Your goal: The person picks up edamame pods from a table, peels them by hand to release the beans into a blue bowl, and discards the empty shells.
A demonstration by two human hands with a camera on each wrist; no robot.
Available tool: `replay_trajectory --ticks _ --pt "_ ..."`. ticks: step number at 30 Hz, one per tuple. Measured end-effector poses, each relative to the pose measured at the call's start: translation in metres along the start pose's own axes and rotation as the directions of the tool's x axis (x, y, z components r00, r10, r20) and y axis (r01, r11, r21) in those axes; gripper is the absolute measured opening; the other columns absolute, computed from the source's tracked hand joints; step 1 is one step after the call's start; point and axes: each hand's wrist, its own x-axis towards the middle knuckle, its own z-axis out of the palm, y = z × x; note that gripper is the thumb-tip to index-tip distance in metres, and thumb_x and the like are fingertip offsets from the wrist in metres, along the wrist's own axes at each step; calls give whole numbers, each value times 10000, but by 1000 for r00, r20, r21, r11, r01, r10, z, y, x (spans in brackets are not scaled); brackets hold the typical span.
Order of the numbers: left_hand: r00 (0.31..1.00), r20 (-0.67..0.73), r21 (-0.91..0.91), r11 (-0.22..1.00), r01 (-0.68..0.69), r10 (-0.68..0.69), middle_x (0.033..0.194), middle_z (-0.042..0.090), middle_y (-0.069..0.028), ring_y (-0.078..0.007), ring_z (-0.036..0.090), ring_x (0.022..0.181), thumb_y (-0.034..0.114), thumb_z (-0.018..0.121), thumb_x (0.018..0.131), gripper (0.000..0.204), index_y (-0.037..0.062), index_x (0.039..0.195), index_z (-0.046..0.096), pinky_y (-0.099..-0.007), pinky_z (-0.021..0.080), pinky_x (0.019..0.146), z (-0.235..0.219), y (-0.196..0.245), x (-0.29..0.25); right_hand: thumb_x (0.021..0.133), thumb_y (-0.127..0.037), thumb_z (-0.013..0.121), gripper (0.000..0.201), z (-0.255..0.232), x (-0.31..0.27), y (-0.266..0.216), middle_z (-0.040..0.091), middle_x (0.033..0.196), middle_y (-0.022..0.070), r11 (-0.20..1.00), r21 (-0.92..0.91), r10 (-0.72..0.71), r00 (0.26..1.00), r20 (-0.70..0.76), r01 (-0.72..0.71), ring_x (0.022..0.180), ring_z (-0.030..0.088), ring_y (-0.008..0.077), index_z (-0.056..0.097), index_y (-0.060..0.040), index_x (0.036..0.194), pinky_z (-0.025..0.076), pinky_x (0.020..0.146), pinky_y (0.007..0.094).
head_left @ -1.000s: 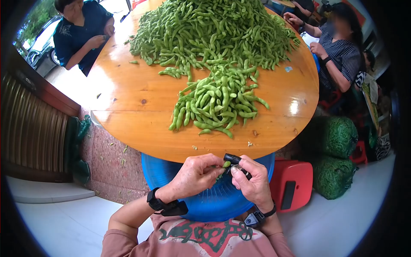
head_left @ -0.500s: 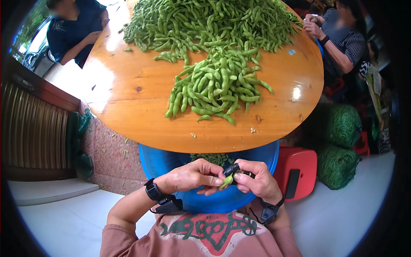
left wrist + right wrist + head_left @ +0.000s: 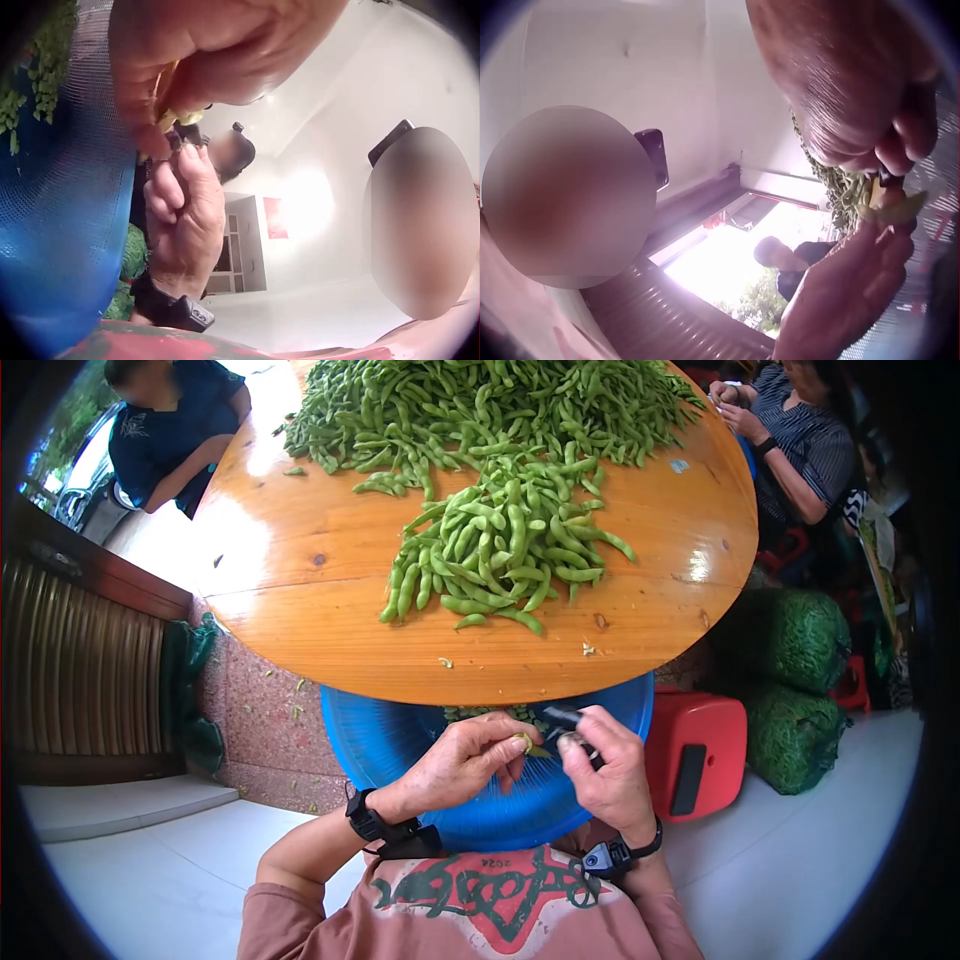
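My left hand (image 3: 465, 762) pinches a green soybean pod (image 3: 536, 748) between thumb and fingertips, over a blue mesh basket (image 3: 350, 730). In the left wrist view the pod is split, with pale green showing at its end. Just to the right, my right hand (image 3: 612, 768) grips a small black tool (image 3: 563, 716), blurred and partly covered by the fingers; I cannot tell its kind. A narrow gap separates the tool from the pod. Green beans (image 3: 490, 713) lie in the basket, partly under the table edge.
A wooden table (image 3: 300, 650) stands ahead, bearing a small pile of pods (image 3: 490, 550) before a large heap (image 3: 480, 410). A red stool (image 3: 715, 755) and filled green net bags (image 3: 795, 735) are at the right. Two people (image 3: 165, 430) (image 3: 800, 455) sit across the table.
The tool was against the pod half a second ago; now my right hand has drawn it up and right, away from the pod. My left hand keeps its pinch.
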Motion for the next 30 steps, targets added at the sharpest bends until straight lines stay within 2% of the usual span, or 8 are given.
replay_trajectory --ticks 2,4,6,14,21,23,27,30 --pt "996 14 -352 932 89 -90 930 672 -102 -133 655 819 122 543 1044 220 -29 1183 622 -275 563 707 0 9 -5 919 -19 608 169 -4 -10 11 582 766 87 975 76 212 976 -47 -208 612 551 146 677 14 1070 456 564 299" --pt "999 -39 -415 910 17 -36 921 670 -97 -128 652 814 115 553 1039 205 -23 1173 623 -272 562 705 4 7 -4 945 -37 603 193 -5 -17 17 573 731 55 939 140 323 945 -51 -314 581 522 99 682 4 1117 435 531 274" --pt "996 -87 -475 878 -55 15 913 669 -93 -124 649 810 109 563 1033 191 -17 1162 625 -269 562 704 7 2 -2 992 -67 581 118 -5 -20 12 523 709 -16 669 568 464 866 185 -480 572 468 32 655 0 1055 387 494 217" --pt "992 -88 -63 994 85 -91 788 643 -17 -56 590 677 124 598 1022 137 -1 1054 645 -215 492 590 7 9 -2 1006 -30 550 63 7 -22 11 452 758 -20 539 736 333 906 260 -409 589 456 40 571 22 978 360 487 206" --pt "980 -197 -177 984 -2 -33 767 633 -18 -45 573 662 122 583 1029 137 -6 1038 630 -211 482 582 14 0 -3 998 11 534 70 15 -18 5 440 879 1 598 711 264 928 262 -371 617 477 49 575 63 1021 370 490 217" --pt "965 -259 4 999 -38 38 753 631 -17 -47 570 651 128 585 1029 145 -10 1049 625 -212 482 579 17 1 -3 995 11 537 83 17 -17 5 443 876 0 620 698 273 933 237 -358 613 477 48 583 66 1035 372 490 218" --pt "960 -277 -3 999 -33 31 740 637 -22 -61 571 633 139 590 1028 143 -1 1026 619 -220 479 571 16 4 -3 989 9 541 93 20 -13 6 453 857 -8 739 611 227 958 173 -285 609 471 42 597 57 1045 369 488 218" --pt "989 -84 -404 911 81 -125 770 644 -35 -75 581 643 152 595 1026 135 18 1005 605 -224 472 562 9 0 -2 991 -2 539 81 16 -12 15 453 781 -21 601 715 242 934 264 -358 592 445 34 599 36 1028 349 484 211"
